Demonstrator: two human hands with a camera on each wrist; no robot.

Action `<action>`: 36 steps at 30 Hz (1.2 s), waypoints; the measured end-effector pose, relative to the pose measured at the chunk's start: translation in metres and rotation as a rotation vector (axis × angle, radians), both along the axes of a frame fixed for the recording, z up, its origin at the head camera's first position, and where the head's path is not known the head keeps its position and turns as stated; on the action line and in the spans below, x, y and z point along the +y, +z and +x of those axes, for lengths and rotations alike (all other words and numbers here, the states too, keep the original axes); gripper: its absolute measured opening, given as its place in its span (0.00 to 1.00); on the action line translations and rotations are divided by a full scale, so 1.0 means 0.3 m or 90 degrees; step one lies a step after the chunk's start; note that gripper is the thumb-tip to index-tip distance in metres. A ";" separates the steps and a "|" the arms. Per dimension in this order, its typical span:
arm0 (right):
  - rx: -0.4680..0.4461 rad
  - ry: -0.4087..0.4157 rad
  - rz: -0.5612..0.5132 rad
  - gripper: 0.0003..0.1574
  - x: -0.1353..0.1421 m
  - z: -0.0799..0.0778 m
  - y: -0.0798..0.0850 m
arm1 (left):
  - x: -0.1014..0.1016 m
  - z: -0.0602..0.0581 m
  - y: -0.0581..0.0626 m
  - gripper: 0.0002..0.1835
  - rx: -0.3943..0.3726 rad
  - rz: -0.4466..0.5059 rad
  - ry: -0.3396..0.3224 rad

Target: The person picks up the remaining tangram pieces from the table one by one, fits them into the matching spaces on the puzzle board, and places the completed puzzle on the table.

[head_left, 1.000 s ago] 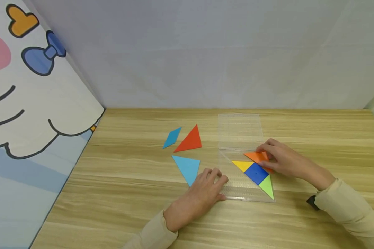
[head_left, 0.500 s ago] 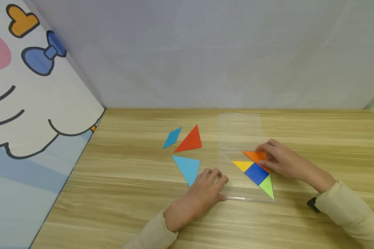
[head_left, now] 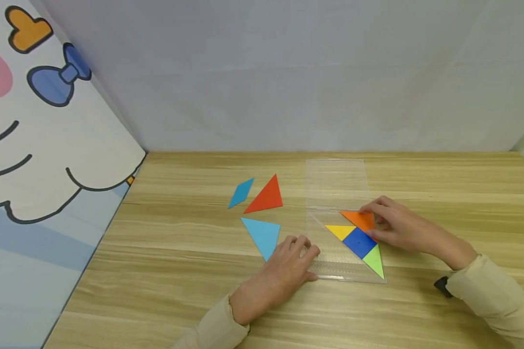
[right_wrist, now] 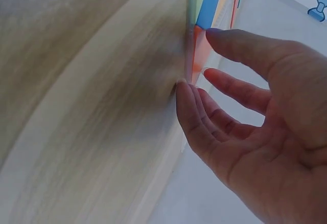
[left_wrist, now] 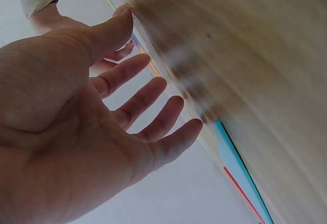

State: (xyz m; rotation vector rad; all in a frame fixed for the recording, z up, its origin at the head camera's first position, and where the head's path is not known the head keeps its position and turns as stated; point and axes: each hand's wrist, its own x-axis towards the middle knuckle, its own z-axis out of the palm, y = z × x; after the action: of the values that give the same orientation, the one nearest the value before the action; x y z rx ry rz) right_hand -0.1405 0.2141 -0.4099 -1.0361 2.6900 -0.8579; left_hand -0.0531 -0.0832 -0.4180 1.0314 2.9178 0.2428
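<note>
Orange triangle (head_left: pixel 365 221) has shifted; half-curled right hand (head_left: pixel 395 224) holds it; left hand (head_left: pixel 288 264) loosely bent at tray (head_left: pixel 349 277).

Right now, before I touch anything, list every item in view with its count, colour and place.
wood-grain table: 1, light brown, foreground
two-panel plastic case: 1, clear, open on the table
flat blue square: 1, blue, case's near half
flat yellow triangle: 1, yellow, left of the square
flat green triangle: 1, light green, case's near right corner
flat orange triangle: 1, orange, beyond the square
flat blue parallelogram: 1, blue, table, far left of case
flat red triangle: 1, red, right of the parallelogram
flat light-blue triangle: 1, light blue, nearer than the red
plain backdrop: 1, greyish white, behind table
cartoon-printed panel: 1, mostly white and blue, far left
sleeves: 2, cream, both arms
left hand: 1, bare, case's near left corner
right hand: 1, bare, pinching the orange triangle
</note>
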 end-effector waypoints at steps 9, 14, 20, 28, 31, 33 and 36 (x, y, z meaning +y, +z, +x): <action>-0.032 0.006 -0.033 0.26 0.013 0.010 -0.006 | 0.000 0.002 0.004 0.22 -0.008 -0.005 0.003; 0.004 0.026 -0.058 0.26 0.022 0.011 -0.017 | 0.000 0.003 0.007 0.22 -0.012 -0.004 0.004; 0.040 0.035 -0.067 0.24 0.023 0.014 -0.026 | -0.002 0.003 0.010 0.22 -0.012 -0.003 0.001; 0.096 0.036 -0.081 0.21 0.016 0.030 -0.038 | -0.003 0.002 0.017 0.22 -0.006 -0.005 -0.002; 0.096 0.027 -0.072 0.22 0.019 0.038 -0.042 | -0.004 0.002 0.019 0.22 -0.013 -0.003 -0.001; 0.090 0.020 -0.065 0.23 0.021 0.043 -0.044 | -0.005 0.003 0.022 0.23 -0.019 -0.002 -0.001; 0.087 0.015 -0.065 0.23 0.024 0.050 -0.045 | -0.005 0.002 0.025 0.23 -0.035 -0.003 0.000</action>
State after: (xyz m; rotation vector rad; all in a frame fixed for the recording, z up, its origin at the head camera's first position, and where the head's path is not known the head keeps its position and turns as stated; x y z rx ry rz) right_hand -0.1254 0.2212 -0.4233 -1.1868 2.7648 -0.9635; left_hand -0.0523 -0.0846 -0.4106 1.0086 2.8677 0.2606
